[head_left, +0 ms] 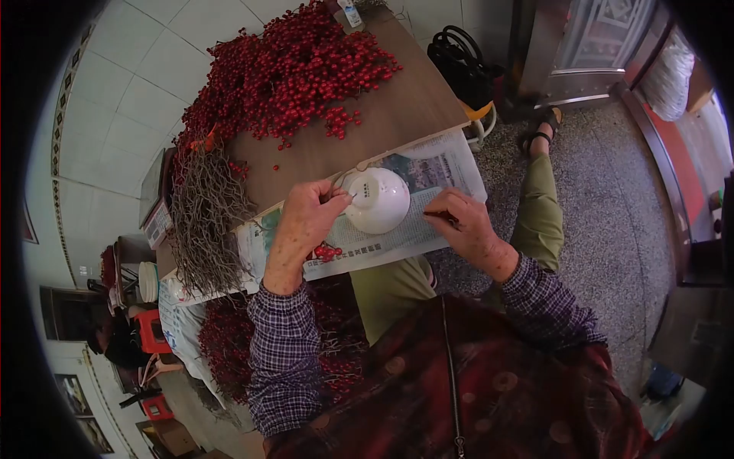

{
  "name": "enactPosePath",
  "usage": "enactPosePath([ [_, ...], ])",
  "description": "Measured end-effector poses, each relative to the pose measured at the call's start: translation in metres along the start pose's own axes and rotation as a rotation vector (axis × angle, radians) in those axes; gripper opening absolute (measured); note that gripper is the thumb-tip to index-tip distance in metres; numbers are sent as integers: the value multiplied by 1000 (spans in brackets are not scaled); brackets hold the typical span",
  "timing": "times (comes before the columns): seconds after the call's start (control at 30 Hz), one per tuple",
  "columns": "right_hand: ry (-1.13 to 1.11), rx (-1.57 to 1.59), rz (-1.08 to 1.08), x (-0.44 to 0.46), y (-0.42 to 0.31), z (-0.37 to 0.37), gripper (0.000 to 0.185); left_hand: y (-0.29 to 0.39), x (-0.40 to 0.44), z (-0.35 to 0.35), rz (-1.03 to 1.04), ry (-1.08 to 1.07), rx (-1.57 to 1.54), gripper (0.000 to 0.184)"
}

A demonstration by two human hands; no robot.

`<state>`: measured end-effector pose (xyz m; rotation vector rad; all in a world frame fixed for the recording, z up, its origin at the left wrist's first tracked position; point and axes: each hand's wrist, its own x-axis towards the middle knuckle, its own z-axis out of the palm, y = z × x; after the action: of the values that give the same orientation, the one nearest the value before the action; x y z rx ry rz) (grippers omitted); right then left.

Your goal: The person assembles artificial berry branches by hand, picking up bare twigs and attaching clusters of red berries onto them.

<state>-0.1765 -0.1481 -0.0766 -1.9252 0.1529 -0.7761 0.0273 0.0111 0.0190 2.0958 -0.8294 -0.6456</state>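
Note:
Between my hands, a white bowl (378,200) rests upside down on a newspaper (440,172), its foot ring and a small printed mark facing up. My left hand (312,216) is at the bowl's left side, thumb and forefinger pinched on a thin, wire-like stem (342,180) by the foot ring. To the right of the bowl, my right hand (465,222) is closed in a pinch. A small dark bit shows at its fingertips, too small to name. Just below my left hand, a little cluster of red berries (327,252) lies on the newspaper.
A large heap of red berry sprigs (283,69) covers the far part of the wooden table (306,164). Bare grey-brown twigs (206,206) hang over its left side. More berry branches (229,344) lie below on the left. A red stool (151,330) stands further left.

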Motion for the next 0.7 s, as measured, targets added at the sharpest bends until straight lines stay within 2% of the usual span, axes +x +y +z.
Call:
enactPosePath([
  [0.1, 57, 51, -91, -7, 7, 7, 12, 23, 6, -5, -24, -76, 182, 16],
  [0.17, 72, 63, -92, -8, 12, 10, 12, 37, 10, -5, -16, -141, 480, 20],
  [0.2, 79, 72, -100, -8, 14, 10, 13, 35, 12, -4, -17, -146, 485, 20],
  [0.27, 85, 91, -85, -8, 15, 9, 12, 28, 17, -1, 250, -84, 661, 23],
  [0.37, 64, 104, -38, -6, 11, 4, 12, 30, 19, -1, 338, -49, 761, 18],
  [0.47, 37, 108, -1, -6, 9, 2, 11, 42, 25, 2, 298, -160, 900, 15],
  [0.6, 46, 119, -24, -7, 13, 3, 11, 38, 32, 9, 347, -95, 982, 19],
  [0.7, 40, 133, -8, -7, 11, 2, 11, 46, 34, 13, 252, -158, 1048, 13],
])
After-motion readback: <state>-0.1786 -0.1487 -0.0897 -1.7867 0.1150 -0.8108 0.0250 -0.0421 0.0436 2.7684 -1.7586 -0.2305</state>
